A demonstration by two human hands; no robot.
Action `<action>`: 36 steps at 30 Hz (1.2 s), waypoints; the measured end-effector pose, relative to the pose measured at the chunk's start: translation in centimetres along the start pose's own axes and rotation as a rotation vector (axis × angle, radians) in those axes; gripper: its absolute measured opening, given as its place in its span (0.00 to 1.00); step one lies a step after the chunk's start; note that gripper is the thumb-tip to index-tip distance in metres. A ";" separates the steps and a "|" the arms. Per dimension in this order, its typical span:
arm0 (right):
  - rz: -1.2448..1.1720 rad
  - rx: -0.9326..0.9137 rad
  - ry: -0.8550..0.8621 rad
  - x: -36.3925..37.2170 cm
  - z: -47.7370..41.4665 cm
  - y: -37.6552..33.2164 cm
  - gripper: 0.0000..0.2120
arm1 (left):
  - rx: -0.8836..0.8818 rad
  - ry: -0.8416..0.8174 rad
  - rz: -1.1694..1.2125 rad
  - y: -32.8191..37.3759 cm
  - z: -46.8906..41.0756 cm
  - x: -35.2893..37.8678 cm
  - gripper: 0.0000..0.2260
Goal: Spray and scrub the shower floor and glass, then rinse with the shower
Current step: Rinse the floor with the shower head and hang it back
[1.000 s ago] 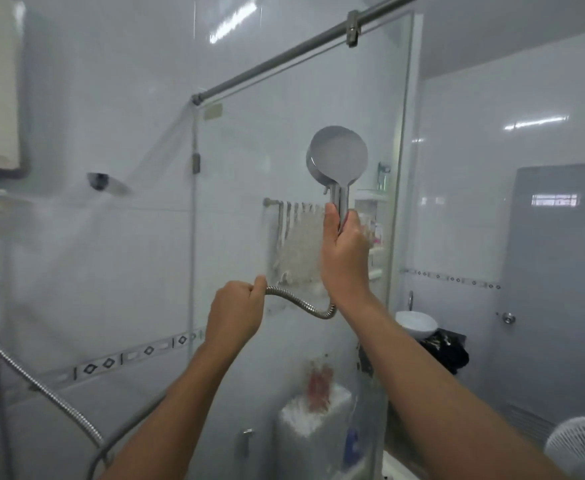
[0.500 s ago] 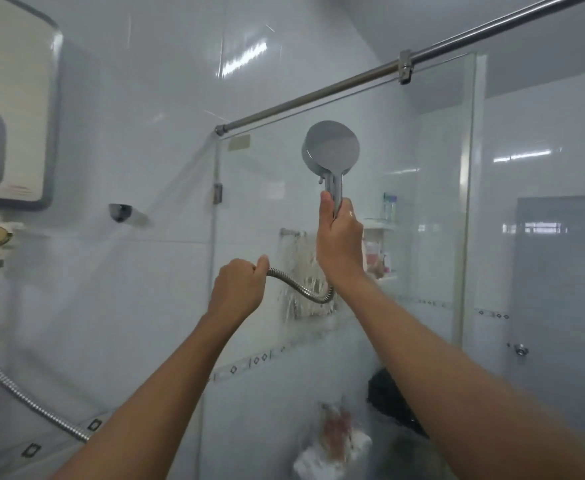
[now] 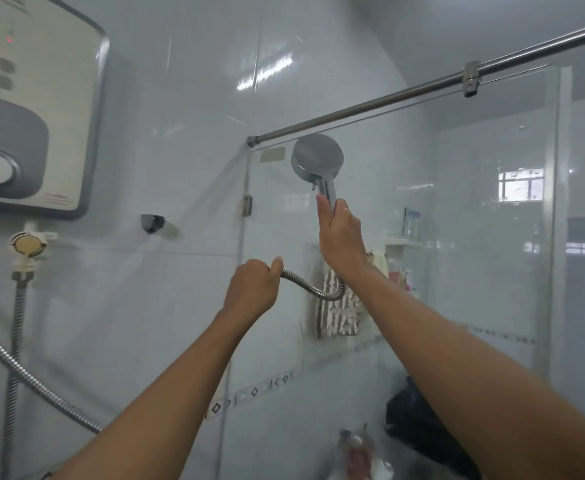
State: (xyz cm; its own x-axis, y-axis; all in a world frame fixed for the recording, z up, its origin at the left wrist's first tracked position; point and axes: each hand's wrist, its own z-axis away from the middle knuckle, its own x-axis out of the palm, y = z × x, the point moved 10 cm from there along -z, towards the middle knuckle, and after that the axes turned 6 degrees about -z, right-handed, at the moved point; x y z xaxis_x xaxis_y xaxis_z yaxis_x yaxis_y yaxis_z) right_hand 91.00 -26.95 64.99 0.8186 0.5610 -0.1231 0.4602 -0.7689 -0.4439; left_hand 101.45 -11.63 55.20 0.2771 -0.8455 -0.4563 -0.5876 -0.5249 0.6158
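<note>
Head cam: fingers of my R hand [image 3: 341, 237] wrap the chrome handle of the round shower head [image 3: 317, 161], up at 12 o'clock by the smooth glass panel [image 3: 457, 237]. L hand [image 3: 254, 289], at 8 o'clock from it, fist tight on the ribbed metal hose [image 3: 313, 289]. Boxy water heater [image 3: 31, 109] at 10.

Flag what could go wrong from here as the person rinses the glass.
1. The right hand holds the shower head close under the top edge of the glass panel; spray might clear it and soak the towel hanging beyond.
2. The hose curves tightly from the left hand up to the head and could kink.
3. The water heater is mounted just left; a stray swing could wet it.
</note>
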 end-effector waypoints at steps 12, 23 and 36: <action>-0.030 0.124 -0.107 2.7 11.4 5.8 0.21 | 0.006 -0.205 -0.167 -7.4 8.1 3.8 0.27; -0.064 0.332 -0.175 -2.3 25.7 11.6 0.22 | -0.056 -0.329 -0.251 -10.8 23.6 8.6 0.29; -0.009 0.502 -0.283 -12.1 38.2 17.0 0.18 | -0.142 -0.512 -0.261 -8.7 39.0 16.0 0.28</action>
State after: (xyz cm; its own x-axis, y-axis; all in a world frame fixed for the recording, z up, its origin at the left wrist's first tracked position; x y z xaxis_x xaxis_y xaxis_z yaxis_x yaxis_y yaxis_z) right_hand 75.80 -35.07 24.98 0.6596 0.6804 -0.3193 0.1908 -0.5625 -0.8045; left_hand 81.38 -16.79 17.48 -0.0244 -0.5506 -0.8344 -0.4320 -0.7469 0.5054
